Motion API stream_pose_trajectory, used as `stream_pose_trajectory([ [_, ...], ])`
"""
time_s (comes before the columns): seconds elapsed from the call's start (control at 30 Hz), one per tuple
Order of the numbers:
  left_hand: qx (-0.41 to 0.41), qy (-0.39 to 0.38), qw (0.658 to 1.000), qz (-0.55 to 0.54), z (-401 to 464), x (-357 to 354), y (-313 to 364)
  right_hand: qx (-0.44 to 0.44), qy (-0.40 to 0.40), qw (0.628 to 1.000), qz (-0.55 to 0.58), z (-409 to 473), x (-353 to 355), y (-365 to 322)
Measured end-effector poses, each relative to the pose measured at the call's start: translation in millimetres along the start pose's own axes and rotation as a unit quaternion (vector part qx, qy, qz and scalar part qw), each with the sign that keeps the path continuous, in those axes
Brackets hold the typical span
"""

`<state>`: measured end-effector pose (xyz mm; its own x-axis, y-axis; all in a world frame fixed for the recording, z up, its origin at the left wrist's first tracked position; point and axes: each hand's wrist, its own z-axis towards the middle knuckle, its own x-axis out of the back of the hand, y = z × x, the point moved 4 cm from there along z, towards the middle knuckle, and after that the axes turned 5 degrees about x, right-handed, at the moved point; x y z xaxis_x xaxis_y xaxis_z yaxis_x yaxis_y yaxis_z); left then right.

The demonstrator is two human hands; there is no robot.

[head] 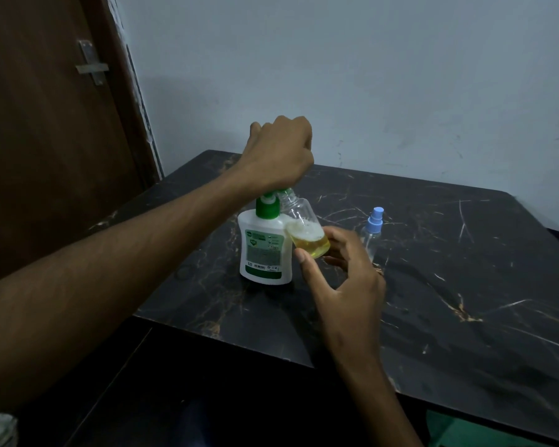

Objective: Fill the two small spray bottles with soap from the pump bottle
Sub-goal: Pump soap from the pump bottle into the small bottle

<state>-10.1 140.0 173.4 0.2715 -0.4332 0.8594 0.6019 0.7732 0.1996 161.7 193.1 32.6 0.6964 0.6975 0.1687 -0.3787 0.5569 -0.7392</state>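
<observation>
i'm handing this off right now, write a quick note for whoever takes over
Left hand: on top of the pump bottle, fingers curled over its head.
Right hand: holds the open spray bottle tilted, mouth at the pump nozzle.
Done: that bottle is partly filled with yellow soap.
Left: top it up and cap it; its cap is not in view. The capped spray bottle stands on the table, looks empty.

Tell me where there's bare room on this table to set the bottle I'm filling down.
Bare marble lies on the table right of and in front of the capped spray bottle, and along the near edge below your right hand. It is crowded where the pump bottle, the tilted open bottle and your left hand meet.
</observation>
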Motion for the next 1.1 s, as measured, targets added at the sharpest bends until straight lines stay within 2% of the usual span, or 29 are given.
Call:
stream_pose_trajectory([
  [0.53,0.0,-0.009,1.0,-0.015,2.9,2.0,1.2,-0.004,0.009,1.0,-0.003,-0.5,0.2,1.4],
  [0.73,-0.018,0.006,1.0,0.011,-1.1,-0.2,1.3,-0.005,0.004,1.0,-0.007,-0.3,0.1,2.3],
  [1.1,-0.001,0.009,1.0,-0.007,-3.4,3.4,0.5,-0.004,0.007,1.0,0.0,-0.2,-0.2,2.2],
])
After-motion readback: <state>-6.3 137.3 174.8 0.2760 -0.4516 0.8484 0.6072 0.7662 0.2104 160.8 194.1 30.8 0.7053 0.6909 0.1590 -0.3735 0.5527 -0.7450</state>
